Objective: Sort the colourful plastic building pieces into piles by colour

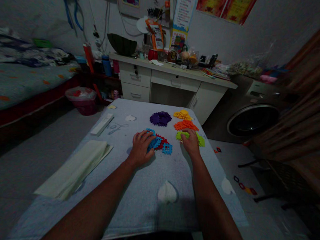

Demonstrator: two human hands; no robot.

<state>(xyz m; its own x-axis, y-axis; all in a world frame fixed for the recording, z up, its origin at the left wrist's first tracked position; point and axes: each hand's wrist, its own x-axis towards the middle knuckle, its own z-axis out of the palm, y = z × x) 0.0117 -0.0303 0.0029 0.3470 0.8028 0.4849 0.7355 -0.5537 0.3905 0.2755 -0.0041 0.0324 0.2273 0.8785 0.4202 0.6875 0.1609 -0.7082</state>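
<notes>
Head view: left hand (140, 146) covers blue pieces (156, 142) beside red pieces (162, 140) mid-worktop (146, 190); whether its grip clasps any, I cannot tell. Right hand (191, 142) lies flat, unclenched, on green pile (201, 140). Colour-sorting seems underway; lifting 1 piece needs a pinch.

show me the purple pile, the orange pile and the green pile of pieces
purple pile (160, 118), head view, middle of the heap
orange pile (185, 125), head view, middle of the heap
green pile (200, 141), head view, right edge, beside the right hand (191, 142)
</notes>
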